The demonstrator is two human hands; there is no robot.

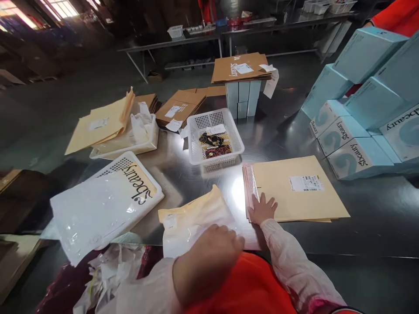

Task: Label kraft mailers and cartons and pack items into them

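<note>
The left hand is blurred; its fingers curl inward over the lower right part of a yellow-and-white packet, and whether they pinch it or only hover above I cannot tell. The hand and wrist hide that corner of the packet, which lies at the near edge of the tabletop, between the hands and a tilted white tray. The right hand lies with fingers spread on the left end of a stack of yellow envelopes, by its pinkish strip; the thumb side and palm cover part of that end, and the print on the white label is too small to read. A glossy white plastic bag covers much of the tray and juts past the near edge, above crumpled plastic partly cut off below. In the white basket, dark patterned items overlap and are hard to tell apart. Pale blue boxes run out of view at the right, with a co-worker's red-orange sleeve cut off behind them. Shiny tabletop shows between basket and packet, and a broader dark stretch runs between the envelopes and the boxes.
</note>
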